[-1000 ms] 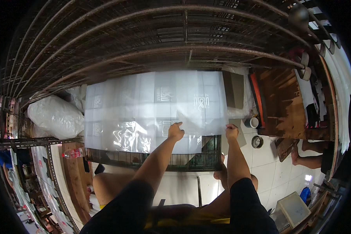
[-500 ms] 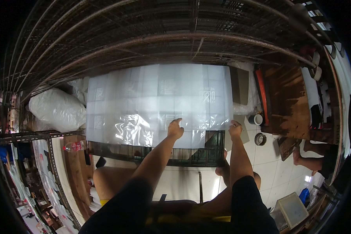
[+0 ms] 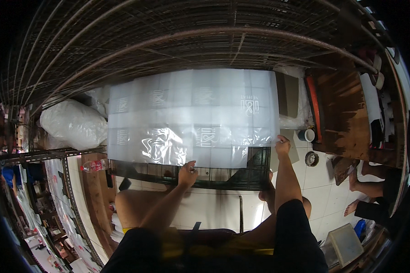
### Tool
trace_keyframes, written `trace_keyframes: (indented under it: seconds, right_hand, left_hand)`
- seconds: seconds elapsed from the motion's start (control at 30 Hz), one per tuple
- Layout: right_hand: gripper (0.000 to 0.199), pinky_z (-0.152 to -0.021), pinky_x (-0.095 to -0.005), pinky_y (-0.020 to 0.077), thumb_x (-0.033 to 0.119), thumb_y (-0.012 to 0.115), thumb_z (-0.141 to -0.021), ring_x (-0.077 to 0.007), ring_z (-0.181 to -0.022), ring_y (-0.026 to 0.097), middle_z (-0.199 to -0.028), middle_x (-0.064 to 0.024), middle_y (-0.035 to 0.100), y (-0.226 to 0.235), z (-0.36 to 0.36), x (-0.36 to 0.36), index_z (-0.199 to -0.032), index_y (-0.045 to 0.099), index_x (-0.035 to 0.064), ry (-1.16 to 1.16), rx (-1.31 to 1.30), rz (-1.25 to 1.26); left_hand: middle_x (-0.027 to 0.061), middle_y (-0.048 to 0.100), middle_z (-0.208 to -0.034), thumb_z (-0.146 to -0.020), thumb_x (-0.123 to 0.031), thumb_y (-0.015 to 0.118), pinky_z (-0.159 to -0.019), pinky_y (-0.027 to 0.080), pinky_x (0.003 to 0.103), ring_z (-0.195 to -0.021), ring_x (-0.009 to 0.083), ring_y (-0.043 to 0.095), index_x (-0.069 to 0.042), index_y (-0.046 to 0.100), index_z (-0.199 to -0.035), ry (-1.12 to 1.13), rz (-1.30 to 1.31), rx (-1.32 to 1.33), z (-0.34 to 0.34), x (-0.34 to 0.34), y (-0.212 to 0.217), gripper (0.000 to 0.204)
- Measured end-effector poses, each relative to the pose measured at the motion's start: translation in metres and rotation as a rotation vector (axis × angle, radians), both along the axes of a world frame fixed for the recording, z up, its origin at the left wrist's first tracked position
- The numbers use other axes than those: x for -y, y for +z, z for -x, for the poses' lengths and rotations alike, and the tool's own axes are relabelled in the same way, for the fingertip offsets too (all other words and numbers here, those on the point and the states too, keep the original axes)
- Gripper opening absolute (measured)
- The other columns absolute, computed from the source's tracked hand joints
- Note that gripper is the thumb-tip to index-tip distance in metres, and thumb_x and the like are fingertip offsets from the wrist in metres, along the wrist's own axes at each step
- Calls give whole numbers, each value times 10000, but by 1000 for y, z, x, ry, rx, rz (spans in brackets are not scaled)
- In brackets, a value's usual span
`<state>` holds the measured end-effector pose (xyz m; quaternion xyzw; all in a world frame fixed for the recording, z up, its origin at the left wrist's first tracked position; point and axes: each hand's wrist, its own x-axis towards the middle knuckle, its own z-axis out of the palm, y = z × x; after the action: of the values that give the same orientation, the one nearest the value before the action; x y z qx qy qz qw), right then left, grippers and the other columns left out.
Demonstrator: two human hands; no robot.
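Observation:
Frosted plastic bags with white printing lie spread in overlapping layers across a dark wire-mesh rack. At the front edge of the layers, my left hand is closed, its fingertips on the film's edge; the exact pinch is small and partly hidden. My right hand pinches the front right corner of the plastic, its arm reaching up from below. Glare lies on the film left of my left hand.
Wire racks arch over the far side. A bulging clear plastic sack and a bottle sit at left. Right are a cup, a round tin, a wooden board and another person's feet.
My left hand has drawn back from the top of the plastic to its front edge. My right hand stays by the right corner. The whole view has shifted slightly.

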<state>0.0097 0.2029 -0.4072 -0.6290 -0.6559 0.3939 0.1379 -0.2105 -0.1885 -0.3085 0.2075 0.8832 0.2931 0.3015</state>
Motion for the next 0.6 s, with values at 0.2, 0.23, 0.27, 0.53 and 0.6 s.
trace_keyframes:
  seconds: [0.2,0.23,0.27,0.53,0.6]
  right_hand:
    - [356,-873,-357,457,17,528,-671,-303,-981,589,-1040,-156,621,8,3,3,-998,646,96,6,18,-24]
    - [362,-882,-362,451,22,533,-669,-310,-987,582,-1046,-158,617,12,3,5,-1009,638,95,2,24,-36]
    - [369,-890,-367,445,28,537,-668,-318,-994,576,-1051,-159,613,15,2,5,-1019,630,94,-2,28,-51]
    - [399,-845,-365,443,42,549,-656,-296,-950,579,-1012,-166,608,62,-8,3,-1052,598,52,-168,-11,-229]
    - [386,-816,-335,442,22,540,-662,-248,-903,575,-979,-136,604,105,5,12,-1044,597,42,-223,-163,-206]
  left_hand:
    - [133,623,-992,-728,-76,566,-757,494,333,-840,230,632,-62,545,-1131,45,-43,18,-6,6,8,404]
    - [131,624,-990,-736,-77,565,-753,495,327,-837,221,633,-56,544,-1128,48,-65,19,-6,0,16,393]
    - [129,625,-987,-745,-77,565,-748,495,322,-833,212,634,-50,543,-1125,52,-92,18,-6,-6,27,382]
    - [63,518,-1167,-904,-323,488,-868,409,337,-1017,171,514,-61,416,-1261,443,-1159,440,78,-96,262,449]
    - [117,437,-1272,-909,-435,440,-912,397,350,-1138,217,446,-53,356,-1287,429,-1360,426,102,-116,338,544]
